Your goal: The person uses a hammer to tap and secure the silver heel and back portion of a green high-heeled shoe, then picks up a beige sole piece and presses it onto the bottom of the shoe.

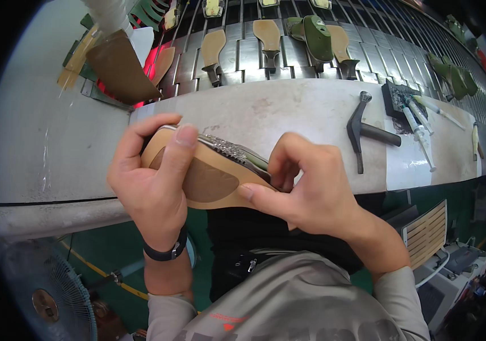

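Between my two hands, above the front edge of the bench, is a shoe (211,181) with its tan sole turned toward me and a darker oval patch on it. A glittery strap and part of a green shoe last show along its upper side. My left hand (155,170) is closed round the toe end, thumb pressed on the sole. At the other end my right hand (305,182) pinches the shoe's edge, thumb on the sole and fingers curled behind. Those right fingertips are partly hidden.
A hammer (359,131) lies right on the bench (214,108), near syringes (419,133) and a dark block (399,99). Beyond, a slatted metal conveyor (237,59) carries heeled soles (267,37) and green lasts (316,42). A brown panel (121,65) stands left; a fan (49,301) is lower left.
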A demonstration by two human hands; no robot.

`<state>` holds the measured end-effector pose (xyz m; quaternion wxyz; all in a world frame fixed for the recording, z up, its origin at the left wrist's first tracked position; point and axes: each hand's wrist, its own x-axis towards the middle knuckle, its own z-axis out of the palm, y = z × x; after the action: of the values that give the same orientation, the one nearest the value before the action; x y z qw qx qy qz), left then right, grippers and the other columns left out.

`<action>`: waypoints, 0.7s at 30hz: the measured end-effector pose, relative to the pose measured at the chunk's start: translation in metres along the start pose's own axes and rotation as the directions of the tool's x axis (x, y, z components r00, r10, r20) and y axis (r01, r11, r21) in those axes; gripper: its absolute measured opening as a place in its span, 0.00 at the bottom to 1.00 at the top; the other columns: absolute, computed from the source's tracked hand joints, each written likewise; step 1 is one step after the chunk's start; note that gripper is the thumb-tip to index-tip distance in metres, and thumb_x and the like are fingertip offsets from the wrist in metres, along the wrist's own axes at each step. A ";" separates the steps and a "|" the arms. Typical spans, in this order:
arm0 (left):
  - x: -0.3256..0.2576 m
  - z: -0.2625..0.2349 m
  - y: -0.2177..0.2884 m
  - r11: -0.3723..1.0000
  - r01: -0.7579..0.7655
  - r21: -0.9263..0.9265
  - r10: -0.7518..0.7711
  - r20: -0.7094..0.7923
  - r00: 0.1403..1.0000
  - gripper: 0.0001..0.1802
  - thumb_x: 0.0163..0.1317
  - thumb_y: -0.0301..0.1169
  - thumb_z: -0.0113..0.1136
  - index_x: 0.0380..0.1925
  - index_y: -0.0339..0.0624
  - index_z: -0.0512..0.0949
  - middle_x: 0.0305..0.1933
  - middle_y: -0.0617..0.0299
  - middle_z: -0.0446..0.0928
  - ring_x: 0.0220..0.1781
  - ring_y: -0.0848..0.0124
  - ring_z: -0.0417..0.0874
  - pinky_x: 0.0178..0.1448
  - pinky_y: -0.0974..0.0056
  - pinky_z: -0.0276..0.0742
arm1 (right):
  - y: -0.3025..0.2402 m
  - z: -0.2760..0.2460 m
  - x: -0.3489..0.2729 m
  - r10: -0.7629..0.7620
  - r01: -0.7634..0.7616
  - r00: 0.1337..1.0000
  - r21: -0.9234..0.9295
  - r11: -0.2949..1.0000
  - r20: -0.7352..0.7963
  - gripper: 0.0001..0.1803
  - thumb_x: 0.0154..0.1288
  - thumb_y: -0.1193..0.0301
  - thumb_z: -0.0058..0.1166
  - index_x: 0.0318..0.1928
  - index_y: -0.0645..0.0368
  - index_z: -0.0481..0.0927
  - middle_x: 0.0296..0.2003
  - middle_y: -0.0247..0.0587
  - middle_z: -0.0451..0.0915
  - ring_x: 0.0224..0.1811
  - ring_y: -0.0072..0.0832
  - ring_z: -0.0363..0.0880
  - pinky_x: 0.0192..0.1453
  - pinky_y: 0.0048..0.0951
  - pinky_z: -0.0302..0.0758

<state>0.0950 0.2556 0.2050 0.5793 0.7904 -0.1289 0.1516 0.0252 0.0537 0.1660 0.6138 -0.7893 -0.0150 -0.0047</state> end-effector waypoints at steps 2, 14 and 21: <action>0.007 0.007 0.008 0.996 -0.085 -0.020 0.087 0.110 0.990 0.16 0.68 0.35 0.78 0.47 0.33 0.85 0.39 0.65 0.83 0.40 0.77 0.81 0.48 0.69 0.78 | -0.001 -0.011 0.007 -0.417 0.359 0.890 -0.278 0.891 -0.184 0.25 0.55 0.60 0.82 0.41 0.61 0.79 0.25 0.44 0.85 0.23 0.35 0.83 0.30 0.35 0.79; -0.034 0.055 -0.093 0.458 0.630 -0.627 -0.357 0.519 0.776 0.40 0.87 0.60 0.32 0.59 0.35 0.82 0.58 0.52 0.86 0.61 0.63 0.84 0.68 0.59 0.74 | 0.043 -0.103 -0.038 0.270 -0.049 0.898 0.532 0.846 -0.347 0.22 0.78 0.65 0.58 0.64 0.67 0.77 0.47 0.44 0.88 0.44 0.30 0.92 0.39 0.29 0.91; -0.025 0.061 -0.090 0.779 0.330 -0.533 -0.243 0.227 0.943 0.38 0.89 0.57 0.30 0.53 0.34 0.82 0.49 0.54 0.85 0.49 0.67 0.85 0.60 0.61 0.79 | 0.068 -0.032 -0.110 0.386 -0.239 0.919 0.667 0.705 -0.078 0.28 0.71 0.72 0.68 0.67 0.65 0.73 0.49 0.44 0.88 0.46 0.34 0.90 0.54 0.32 0.85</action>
<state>0.1116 0.2242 0.0989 0.7918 0.6031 -0.0879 -0.0415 -0.0825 0.0039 0.1054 0.8370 -0.5148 0.1843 0.0214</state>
